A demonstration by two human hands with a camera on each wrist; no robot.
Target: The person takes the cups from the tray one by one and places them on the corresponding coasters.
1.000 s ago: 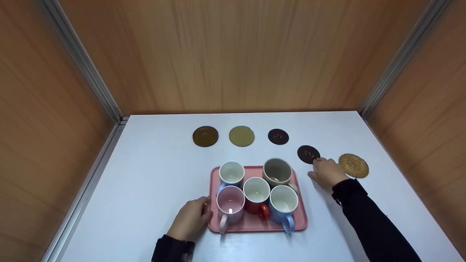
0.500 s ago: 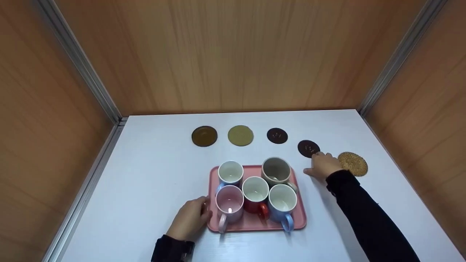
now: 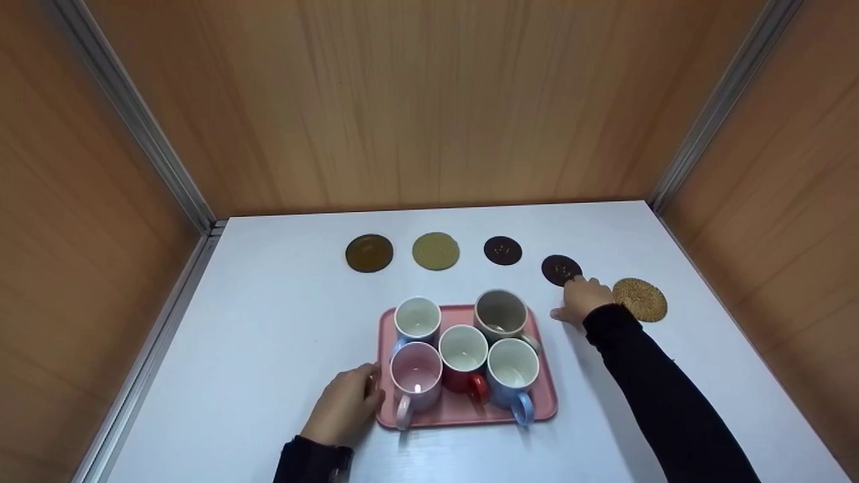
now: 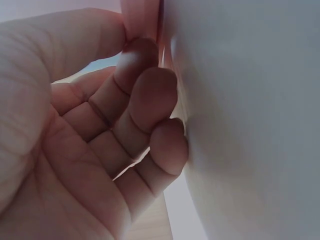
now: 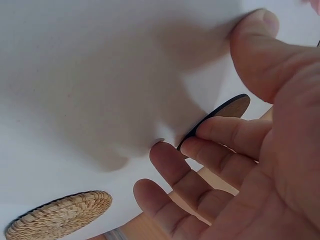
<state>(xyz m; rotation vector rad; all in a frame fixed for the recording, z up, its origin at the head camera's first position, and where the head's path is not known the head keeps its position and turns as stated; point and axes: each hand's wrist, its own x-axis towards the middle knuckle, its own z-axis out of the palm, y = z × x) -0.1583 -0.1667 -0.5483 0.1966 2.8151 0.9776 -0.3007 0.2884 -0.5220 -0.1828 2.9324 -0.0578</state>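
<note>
In the head view my left hand (image 3: 342,406) is at the left edge of a pink tray (image 3: 456,414). The left wrist view shows its thumb and index finger pinching the tray rim (image 4: 141,20). Several mugs stand upright on the tray: pink (image 3: 416,376), red (image 3: 462,381), grey-beige (image 3: 501,315) and two light blue, one at the back left (image 3: 417,320), one at the front right (image 3: 512,367). My right hand (image 3: 584,302), fingers extended and thumb apart, touches the near edge of a dark round coaster (image 3: 557,268) lying on the table; the right wrist view shows fingertips against this coaster (image 5: 235,107).
A woven straw coaster (image 3: 639,300) lies right of my right hand. Farther back, a brown coaster (image 3: 369,253), an olive coaster (image 3: 435,251) and another dark coaster (image 3: 502,250) form a row. Wood-look panels (image 3: 429,100) wall the white table (image 3: 268,322) at back and sides.
My right hand has moved away from me, and the dark coaster at its fingertips has slid toward the back, nearer the row's line. The left hand keeps its grip on the tray. The view shifts slightly.
</note>
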